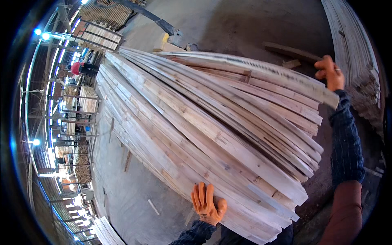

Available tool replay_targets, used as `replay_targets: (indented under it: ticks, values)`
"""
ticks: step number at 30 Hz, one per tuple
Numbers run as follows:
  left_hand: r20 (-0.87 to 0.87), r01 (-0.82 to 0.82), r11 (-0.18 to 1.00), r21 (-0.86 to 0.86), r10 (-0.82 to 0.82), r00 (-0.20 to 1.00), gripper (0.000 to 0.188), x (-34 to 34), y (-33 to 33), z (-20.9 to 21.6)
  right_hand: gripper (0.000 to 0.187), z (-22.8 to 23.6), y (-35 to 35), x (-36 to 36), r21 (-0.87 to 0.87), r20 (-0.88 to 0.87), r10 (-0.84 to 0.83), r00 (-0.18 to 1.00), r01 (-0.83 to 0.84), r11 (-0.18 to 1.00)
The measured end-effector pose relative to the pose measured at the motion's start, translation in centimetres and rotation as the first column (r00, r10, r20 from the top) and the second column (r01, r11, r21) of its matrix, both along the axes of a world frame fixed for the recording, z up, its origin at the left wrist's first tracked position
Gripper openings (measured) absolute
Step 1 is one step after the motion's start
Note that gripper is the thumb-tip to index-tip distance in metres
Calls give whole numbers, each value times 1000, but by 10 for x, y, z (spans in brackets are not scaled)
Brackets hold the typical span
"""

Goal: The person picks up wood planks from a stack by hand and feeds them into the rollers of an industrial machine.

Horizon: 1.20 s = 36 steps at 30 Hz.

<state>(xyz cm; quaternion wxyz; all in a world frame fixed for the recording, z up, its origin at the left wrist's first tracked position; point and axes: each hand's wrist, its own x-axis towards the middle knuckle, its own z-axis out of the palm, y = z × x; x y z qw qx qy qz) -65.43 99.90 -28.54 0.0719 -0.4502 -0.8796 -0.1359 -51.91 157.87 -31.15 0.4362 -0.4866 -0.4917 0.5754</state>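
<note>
My left hand [208, 205], in an orange glove, lies open on the near edge of a big stack of long wooden boards [204, 134], its fingers stretched out and the thumb apart. My right hand [330, 73], gloved alike, is past the stack's far right side, beside the end of a board with a dark-streaked edge [281, 74]. Its fingers are loosely bent, and I see nothing between them. That board's end crosses in front of my right wrist. The board ends at the right are uneven, several of them fanned apart.
Another tall board stack [353, 45] stands at the far right. Loose wood pieces [292, 51] lie on the concrete floor between the stacks, and scraps [153, 207] on the left floor. A person [81, 68] is far off at the left, near racks of timber [83, 102].
</note>
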Motion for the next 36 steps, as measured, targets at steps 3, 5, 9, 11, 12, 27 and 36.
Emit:
replay_targets:
  ticks: [3,5,9,11,12,27,36]
  values:
    - [15,3,1000,-30,-3,1000,59,-3,12,5,57,-66,22,-11,116,-158,258,953,-241,963]
    - [46,-14,998,-68,17,999,59,0,8,5,61,-57,10,-33,-159,-150,293,944,-315,936]
    - [60,-29,998,-54,33,998,59,6,2,4,68,10,-9,-42,152,-771,572,278,-793,590]
    - [72,-43,997,-59,47,996,60,7,-1,3,71,50,-24,-53,182,-869,468,160,-776,603]
    - [71,-34,998,-57,38,997,61,7,-1,0,73,68,-24,-51,96,-924,343,166,-771,630]
    - [103,16,999,31,-19,994,61,-10,-7,11,97,11,-174,-47,-623,51,914,403,-702,345]
    - [71,39,987,156,-51,996,62,-9,-15,18,33,140,-298,33,-496,197,826,529,-673,549]
